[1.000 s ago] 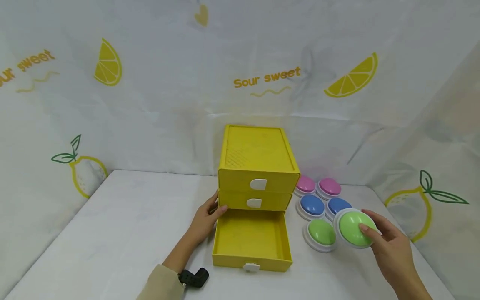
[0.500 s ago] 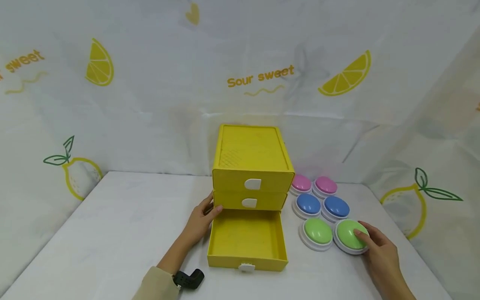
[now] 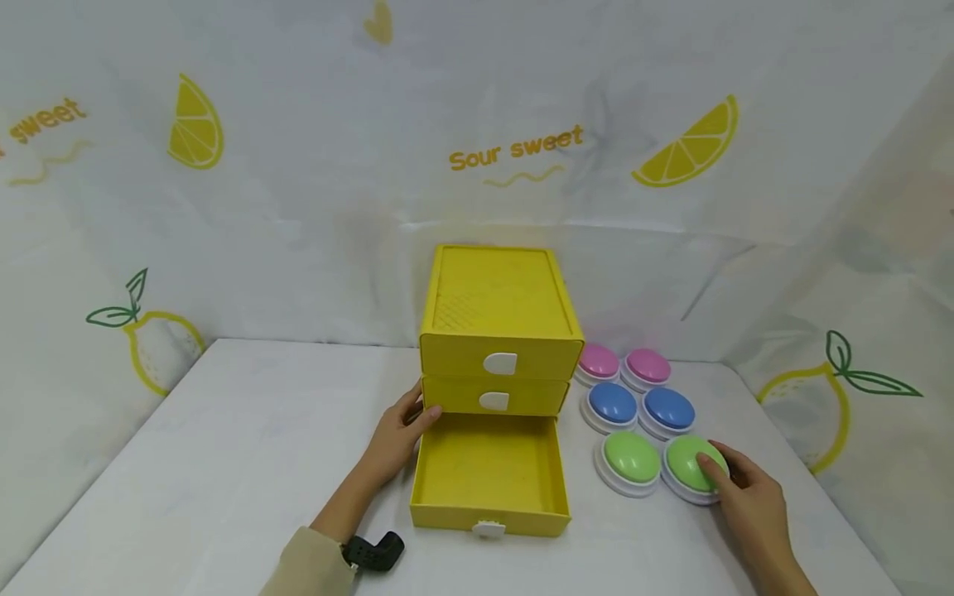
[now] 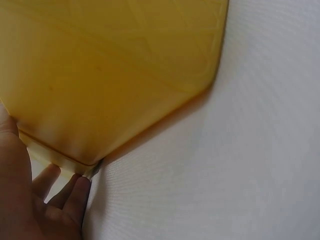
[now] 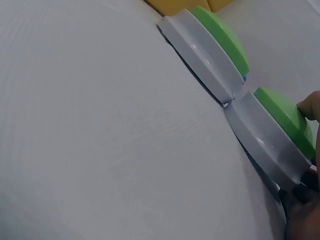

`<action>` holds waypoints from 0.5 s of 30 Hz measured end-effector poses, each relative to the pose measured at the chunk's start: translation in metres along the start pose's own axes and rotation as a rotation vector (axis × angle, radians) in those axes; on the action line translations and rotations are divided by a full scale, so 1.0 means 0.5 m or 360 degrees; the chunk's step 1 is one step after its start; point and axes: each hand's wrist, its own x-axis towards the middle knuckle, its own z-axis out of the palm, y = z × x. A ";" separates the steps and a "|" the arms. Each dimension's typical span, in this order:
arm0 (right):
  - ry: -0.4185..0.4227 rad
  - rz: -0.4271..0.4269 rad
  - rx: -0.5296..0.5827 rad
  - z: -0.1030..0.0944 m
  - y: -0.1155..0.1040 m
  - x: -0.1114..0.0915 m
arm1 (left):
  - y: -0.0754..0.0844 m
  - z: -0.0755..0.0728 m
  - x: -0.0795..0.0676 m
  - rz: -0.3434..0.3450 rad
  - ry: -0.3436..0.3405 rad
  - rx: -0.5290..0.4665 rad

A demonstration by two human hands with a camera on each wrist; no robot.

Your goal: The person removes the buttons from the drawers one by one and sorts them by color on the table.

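Note:
A yellow desktop drawer cabinet [image 3: 499, 290] stands mid-table with its bottom drawer [image 3: 488, 517] pulled out and bare inside. My left hand [image 3: 391, 439] holds the cabinet's left side, thumb over the front edge; in the left wrist view, its fingertips [image 4: 80, 187] touch the yellow plastic low down. On the right, my right hand [image 3: 753, 501] grips a green push button [image 3: 689, 465] with a white base, thumb on the dome. That button sits on the table beside another green push button [image 3: 632, 457]. Parts of the right fingers are hidden behind it.
Behind the green buttons are two blue push buttons [image 3: 613, 403] and two pink push buttons [image 3: 648, 366], near the cabinet's right side. White table [image 3: 246, 447] extends left. A white lemon-print cloth [image 3: 320, 165] hangs behind. A black wrist device [image 3: 376, 552] is on the left wrist.
My right hand has lowered the green push button from above the table to the surface, next to the other green one. The left hand stays at the cabinet. The head view has shifted slightly.

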 end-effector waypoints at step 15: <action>0.0168 -0.0222 -0.0103 -0.002 -0.006 -0.020 | 0.000 0.001 0.002 -0.0001 0.0006 0.0015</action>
